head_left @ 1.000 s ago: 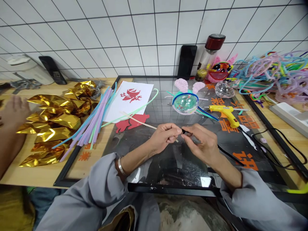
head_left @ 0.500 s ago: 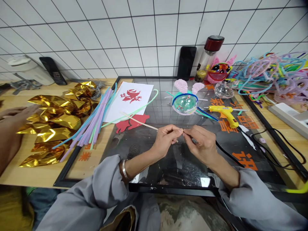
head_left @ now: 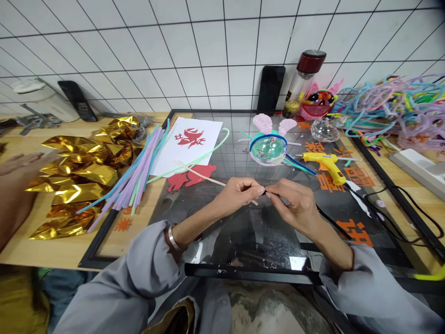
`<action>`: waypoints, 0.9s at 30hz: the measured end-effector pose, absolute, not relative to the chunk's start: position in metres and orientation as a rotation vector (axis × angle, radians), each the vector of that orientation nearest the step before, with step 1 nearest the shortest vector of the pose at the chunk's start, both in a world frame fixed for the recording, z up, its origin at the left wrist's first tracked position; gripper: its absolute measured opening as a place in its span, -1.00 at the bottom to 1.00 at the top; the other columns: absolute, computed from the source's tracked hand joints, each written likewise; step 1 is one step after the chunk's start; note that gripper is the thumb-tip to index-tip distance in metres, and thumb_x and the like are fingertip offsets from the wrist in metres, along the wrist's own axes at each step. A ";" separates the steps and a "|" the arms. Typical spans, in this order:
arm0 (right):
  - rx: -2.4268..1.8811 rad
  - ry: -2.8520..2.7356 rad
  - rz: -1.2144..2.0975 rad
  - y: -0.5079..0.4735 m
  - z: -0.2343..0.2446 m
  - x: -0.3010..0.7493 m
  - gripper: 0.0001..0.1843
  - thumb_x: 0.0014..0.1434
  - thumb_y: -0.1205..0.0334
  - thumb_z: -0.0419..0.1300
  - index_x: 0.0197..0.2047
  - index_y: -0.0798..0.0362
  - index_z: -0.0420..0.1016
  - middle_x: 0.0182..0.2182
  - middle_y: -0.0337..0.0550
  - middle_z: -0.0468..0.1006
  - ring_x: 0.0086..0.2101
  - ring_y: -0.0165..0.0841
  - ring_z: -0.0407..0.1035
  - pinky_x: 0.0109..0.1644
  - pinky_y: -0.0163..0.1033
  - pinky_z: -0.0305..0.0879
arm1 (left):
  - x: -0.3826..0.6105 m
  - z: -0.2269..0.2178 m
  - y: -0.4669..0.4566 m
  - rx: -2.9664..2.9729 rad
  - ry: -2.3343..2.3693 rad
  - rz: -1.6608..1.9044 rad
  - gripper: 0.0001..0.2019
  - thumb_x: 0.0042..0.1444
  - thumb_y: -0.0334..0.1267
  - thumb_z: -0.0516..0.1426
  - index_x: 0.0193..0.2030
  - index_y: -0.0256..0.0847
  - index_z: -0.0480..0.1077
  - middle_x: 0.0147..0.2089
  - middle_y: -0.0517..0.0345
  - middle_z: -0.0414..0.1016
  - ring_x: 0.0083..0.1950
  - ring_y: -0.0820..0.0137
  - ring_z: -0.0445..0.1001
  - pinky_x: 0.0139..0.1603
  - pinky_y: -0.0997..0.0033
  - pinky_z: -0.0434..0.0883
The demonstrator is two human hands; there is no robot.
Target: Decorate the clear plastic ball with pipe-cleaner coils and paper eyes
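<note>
So, got both hands meeting low over the black-framed glass mat (head_left: 243, 241). Left hand (head_left: 239, 195) pinched shut on a thin wooden stick (head_left: 203, 175), slanting up-left across the red paper cutout (head_left: 189, 179). Right hand (head_left: 295, 204) closed fingertip-to-fingertip against it, gripping the end of a thin black cord (head_left: 327, 218) trailing off right. Probably touching the stick's tip, but too small to say. Plenty crowding around: yellow glue gun (head_left: 325, 163) just behind the right hand, clear ball with pink fuzzy ears (head_left: 268, 148) beside that, clear dome (head_left: 324, 130) further back. Off left, gold foil (head_left: 79, 171) next to a bundle of pastel pipe cleaners (head_left: 135, 174), plus a white sheet (head_left: 205, 139) with a red design. Somebody else's hand (head_left: 17, 185) at the far left edge by the foil. Over right, a big tangle of pipe cleaners (head_left: 392, 109). Leaning on the tile wall, a dark phone (head_left: 270, 88) and a red-capped bottle (head_left: 304, 76).
</note>
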State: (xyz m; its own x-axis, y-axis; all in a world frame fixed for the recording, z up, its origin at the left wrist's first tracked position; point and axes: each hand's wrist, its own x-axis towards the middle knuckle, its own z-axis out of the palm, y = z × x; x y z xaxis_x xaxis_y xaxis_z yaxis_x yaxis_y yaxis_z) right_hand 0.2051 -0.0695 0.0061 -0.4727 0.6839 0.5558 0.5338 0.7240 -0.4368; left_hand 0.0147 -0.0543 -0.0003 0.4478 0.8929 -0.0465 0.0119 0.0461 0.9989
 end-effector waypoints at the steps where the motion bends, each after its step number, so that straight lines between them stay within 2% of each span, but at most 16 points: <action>1: -0.923 -2.191 0.246 -0.070 0.006 0.205 -0.83 0.25 0.33 0.07 -0.25 0.07 0.50 -0.46 -0.17 0.48 -0.44 -0.41 0.35 -0.34 -0.29 0.25 | 0.015 0.001 -0.055 1.370 0.885 0.836 -0.63 0.04 0.03 0.18 -0.50 -0.28 0.37 -0.62 0.29 0.17 -0.57 0.59 0.11 -0.55 0.55 0.08; 6: -0.962 -2.155 0.190 -0.072 0.005 0.200 -0.85 0.25 0.35 0.08 -0.25 0.07 0.49 -0.46 -0.18 0.47 -0.44 -0.41 0.35 -0.35 -0.30 0.24 | 0.021 0.002 -0.059 1.475 0.985 0.980 -0.73 0.06 -0.14 0.18 -0.53 -0.29 0.42 -0.56 0.25 0.24 -0.51 0.57 0.15 -0.46 0.52 0.12; 9: -1.038 -2.074 0.022 -0.076 0.002 0.193 -0.88 0.23 0.36 0.10 -0.28 0.07 0.46 -0.46 -0.17 0.50 -0.44 -0.40 0.37 -0.36 -0.29 0.23 | 0.029 -0.003 -0.063 1.425 1.076 1.112 -0.76 0.06 -0.19 0.16 -0.53 -0.29 0.41 -0.53 0.24 0.27 -0.47 0.54 0.18 -0.43 0.51 0.15; 15: -1.098 -2.087 -0.364 -0.082 -0.003 0.181 -0.91 0.20 0.38 0.12 -0.32 0.11 0.43 -0.53 -0.15 0.47 -0.48 -0.38 0.30 -0.41 -0.25 0.12 | 0.046 -0.011 -0.068 1.081 1.110 1.225 -0.76 0.01 -0.16 0.19 -0.54 -0.28 0.37 -0.61 0.32 0.18 -0.55 0.60 0.06 -0.51 0.52 0.09; 20: -1.128 -2.097 -0.508 -0.082 -0.003 0.181 -0.86 0.23 0.32 0.11 -0.36 0.10 0.44 -0.56 -0.19 0.43 -0.51 -0.39 0.24 -0.42 -0.24 0.05 | 0.052 -0.010 -0.070 0.918 1.094 1.210 -0.76 -0.02 -0.15 0.21 -0.53 -0.29 0.38 -0.63 0.34 0.18 -0.58 0.61 0.06 -0.54 0.53 0.07; 27: -1.099 -2.101 -0.532 -0.080 -0.002 0.183 -0.77 0.26 0.27 0.12 -0.43 0.11 0.45 -0.61 -0.20 0.41 -0.55 -0.41 0.21 -0.42 -0.25 0.03 | 0.049 -0.018 -0.070 1.096 1.136 1.194 -0.72 0.02 -0.12 0.19 -0.55 -0.28 0.39 -0.64 0.34 0.16 -0.56 0.60 0.07 -0.51 0.54 0.10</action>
State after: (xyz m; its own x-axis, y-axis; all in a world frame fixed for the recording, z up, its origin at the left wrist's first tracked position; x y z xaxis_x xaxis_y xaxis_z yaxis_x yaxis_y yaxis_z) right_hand 0.1831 -0.0799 -0.0019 -0.3975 0.5444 0.7387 0.8304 0.5560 0.0371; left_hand 0.0491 -0.0703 -0.0177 0.0313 0.9977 -0.0601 -0.1102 0.0632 0.9919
